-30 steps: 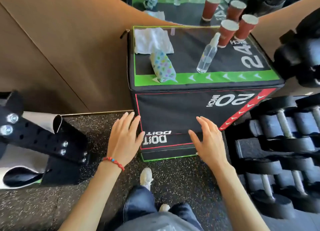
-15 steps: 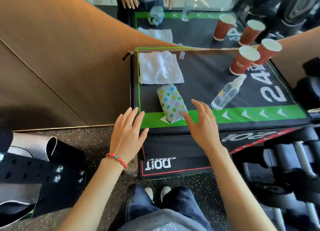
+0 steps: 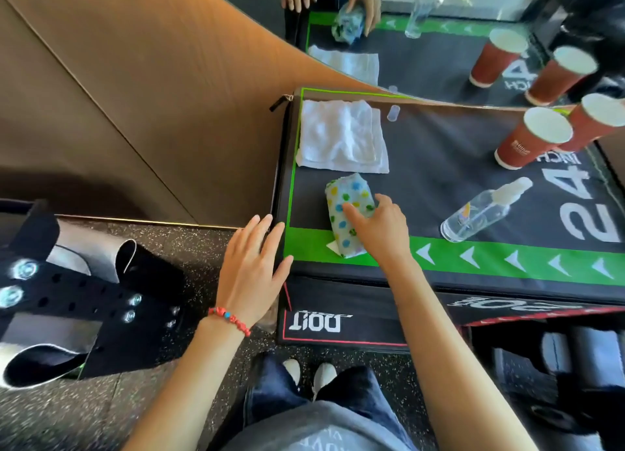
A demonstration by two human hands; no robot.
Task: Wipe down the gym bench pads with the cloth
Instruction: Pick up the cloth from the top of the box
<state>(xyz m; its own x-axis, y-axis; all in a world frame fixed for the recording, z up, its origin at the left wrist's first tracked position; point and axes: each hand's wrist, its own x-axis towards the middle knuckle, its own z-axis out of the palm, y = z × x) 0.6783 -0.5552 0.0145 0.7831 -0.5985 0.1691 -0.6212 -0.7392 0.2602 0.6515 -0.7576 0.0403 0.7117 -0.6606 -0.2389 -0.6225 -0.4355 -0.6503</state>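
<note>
Where right hand [image 3: 382, 229] touches it: rolled cloth [image 3: 348, 210], white, colourfully dotted.

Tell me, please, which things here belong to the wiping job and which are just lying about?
Belong to the job:
- spotted rolled cloth, under the right hand
- white folded towel
- clear spray bottle, lying on its side
- bench pad, at left

Lying about:
- red paper cups
- small clear cap
- plyo box
- left hand, idle
</note>
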